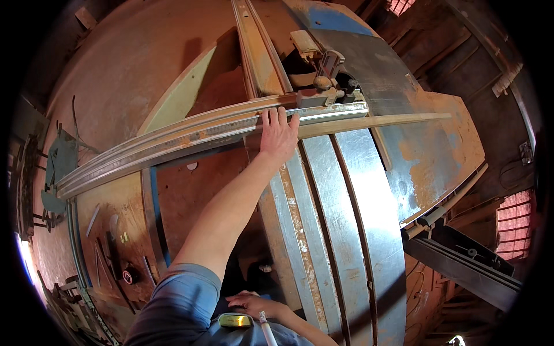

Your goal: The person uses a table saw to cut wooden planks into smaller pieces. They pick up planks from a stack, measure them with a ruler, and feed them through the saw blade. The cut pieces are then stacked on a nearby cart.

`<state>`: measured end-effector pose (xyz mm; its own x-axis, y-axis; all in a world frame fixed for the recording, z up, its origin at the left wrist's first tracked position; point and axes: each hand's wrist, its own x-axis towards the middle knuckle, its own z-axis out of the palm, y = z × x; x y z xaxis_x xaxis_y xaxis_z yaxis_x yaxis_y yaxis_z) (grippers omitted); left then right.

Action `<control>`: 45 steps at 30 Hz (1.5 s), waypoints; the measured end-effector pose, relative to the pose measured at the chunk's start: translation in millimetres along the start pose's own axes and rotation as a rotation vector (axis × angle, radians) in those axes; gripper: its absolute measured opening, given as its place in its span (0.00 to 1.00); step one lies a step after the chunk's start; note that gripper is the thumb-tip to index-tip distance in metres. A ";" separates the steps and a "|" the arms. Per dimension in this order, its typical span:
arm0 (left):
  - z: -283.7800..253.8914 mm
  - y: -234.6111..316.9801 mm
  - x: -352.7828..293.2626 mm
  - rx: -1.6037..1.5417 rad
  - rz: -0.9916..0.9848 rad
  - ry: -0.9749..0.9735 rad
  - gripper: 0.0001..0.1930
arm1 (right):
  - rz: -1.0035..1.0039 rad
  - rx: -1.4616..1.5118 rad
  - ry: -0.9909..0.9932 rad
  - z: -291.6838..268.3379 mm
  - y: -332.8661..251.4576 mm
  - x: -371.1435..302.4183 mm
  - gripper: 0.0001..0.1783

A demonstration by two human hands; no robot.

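My left hand (280, 135) reaches forward over a long metal fence with a ruled scale (213, 131). Its fingers lie across the fence's top, and its palm closes over the near end of a thin wooden strip (375, 121). That strip lies along the fence and extends right across the grooved metal saw table (369, 190). Low in the view, close to my body, is my right hand (251, 301), fingers loosely extended to the left with nothing visible in them. Beneath it shows a small yellow-green object (235, 320), beside a cigarette (267, 327).
A clamp assembly with a round knob (322, 83) sits at the fence's right end. A metal rail (262, 49) runs away from the fence. On the wooden board at left lie a tape measure (130, 274) and several thin sticks. A dark machine beam (461, 262) juts out at right.
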<state>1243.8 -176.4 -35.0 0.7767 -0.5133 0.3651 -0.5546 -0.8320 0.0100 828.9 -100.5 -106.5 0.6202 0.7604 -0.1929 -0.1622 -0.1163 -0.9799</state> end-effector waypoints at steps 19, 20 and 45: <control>-11.1 3.3 8.1 -0.032 -0.063 -0.098 0.34 | 0.092 -0.114 -0.113 -13.4 -13.7 7.4 0.17; -12.3 2.9 8.3 -0.021 -0.063 -0.097 0.35 | 0.095 -0.110 -0.125 -8.6 -9.9 10.4 0.17; -3.4 3.0 7.8 -0.024 -0.042 -0.047 0.34 | -0.133 -0.107 0.363 -92.3 -101.5 -73.1 0.17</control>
<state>1247.1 -182.2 -29.0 0.8123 -0.4875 0.3200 -0.5275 -0.8482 0.0468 870.8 -203.2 2.4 0.8644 0.5002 -0.0509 0.0067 -0.1128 -0.9936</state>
